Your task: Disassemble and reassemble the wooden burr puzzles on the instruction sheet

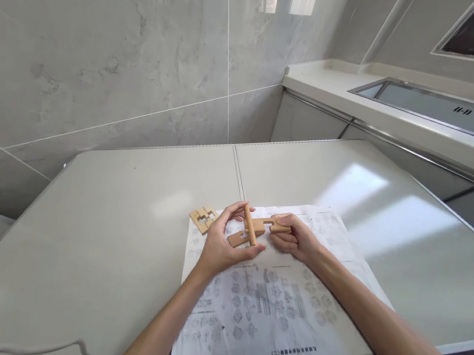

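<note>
My left hand point(228, 238) grips a round wooden rod point(250, 224) by its two ends, between fingers and thumb. My right hand point(293, 236) pinches the right end of a flat wooden puzzle piece point(259, 226) with notches cut into it. The rod crosses over this notched piece; I cannot tell whether it passes through a slot or only lies against it. Both are held just above a printed paper sheet point(254, 309) with small line drawings. Left of my left hand, an assembled group of wooden blocks point(201, 219) rests at the sheet's upper left corner.
The sheet lies on a white table point(129, 256) with a seam running across it. A grey tiled wall point(104, 53) stands behind. To the right is a white counter point(321, 83) with a sink point(440, 109). A pale cord-like edge point(36, 349) shows at the lower left.
</note>
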`<act>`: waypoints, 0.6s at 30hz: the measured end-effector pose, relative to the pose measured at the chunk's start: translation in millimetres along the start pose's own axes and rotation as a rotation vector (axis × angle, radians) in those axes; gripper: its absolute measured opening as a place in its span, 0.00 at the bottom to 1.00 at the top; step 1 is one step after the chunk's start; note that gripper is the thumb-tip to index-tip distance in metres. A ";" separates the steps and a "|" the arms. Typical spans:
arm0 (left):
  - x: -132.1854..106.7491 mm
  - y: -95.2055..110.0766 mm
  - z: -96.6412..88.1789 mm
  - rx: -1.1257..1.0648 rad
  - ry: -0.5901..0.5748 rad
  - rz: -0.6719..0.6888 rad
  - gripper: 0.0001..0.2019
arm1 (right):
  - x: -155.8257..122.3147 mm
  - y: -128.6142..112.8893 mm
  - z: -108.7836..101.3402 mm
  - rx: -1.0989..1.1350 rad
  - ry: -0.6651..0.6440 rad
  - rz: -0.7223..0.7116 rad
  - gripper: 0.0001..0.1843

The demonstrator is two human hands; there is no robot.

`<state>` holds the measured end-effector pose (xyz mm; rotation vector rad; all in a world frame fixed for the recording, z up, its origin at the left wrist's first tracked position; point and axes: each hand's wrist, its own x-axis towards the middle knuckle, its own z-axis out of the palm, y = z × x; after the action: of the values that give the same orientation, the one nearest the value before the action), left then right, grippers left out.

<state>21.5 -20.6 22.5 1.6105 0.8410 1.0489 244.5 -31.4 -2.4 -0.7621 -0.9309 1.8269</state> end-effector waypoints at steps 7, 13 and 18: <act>-0.8 0.5 0.6 0.006 -0.023 -0.013 0.41 | -0.1 3.0 -9.4 -0.006 0.030 -0.004 0.23; -1.1 1.3 2.1 -0.008 0.026 -0.008 0.39 | 2.2 5.6 -11.1 -0.004 0.032 -0.002 0.23; -1.2 1.9 0.7 -0.017 -0.004 0.016 0.39 | 0.8 4.1 -12.1 0.004 0.032 0.001 0.23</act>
<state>21.8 -22.4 23.9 1.6066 0.8159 1.0612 252.1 -28.5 -12.2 -0.7873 -0.9060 1.8122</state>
